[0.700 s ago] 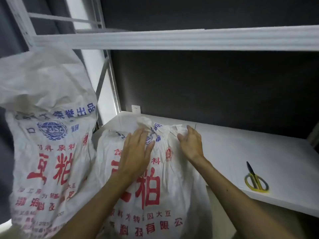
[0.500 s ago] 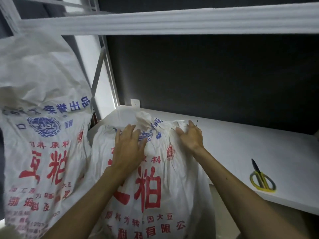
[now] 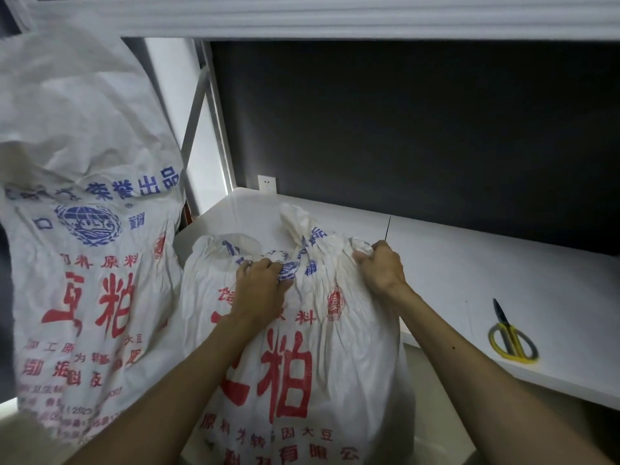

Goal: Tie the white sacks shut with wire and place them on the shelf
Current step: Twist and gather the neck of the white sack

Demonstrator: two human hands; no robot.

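1. Tall sack: white woven, red and blue print. At 9 o'clock of the view, upright, top crumpled, right flank touching item 3.
2. Left hand: fingers curled into a fold of cloth at 7 o'clock of item 3's neck, gripping it.
3. Gathered sack: white, same print. At 6 o'clock of the view, neck bunched into a tuft at its own 12 o'clock. Its top overlaps the near-left corner of item 6; whether it rests on that board cannot be told.
4. Right hand: fingers curled round a fold at 4 o'clock of the same neck, gripping it.
5. Wire: thin dark strand, upright at 12 o'clock of item 4; whether the fingers hold it cannot be told.
6. Shelf board: white, from centre to 3 o'clock of the view.
7. Scissors: yellow-handled, flat on item 6 at 4 o'clock of the view, blades toward 11 o'clock, well apart from item 4.
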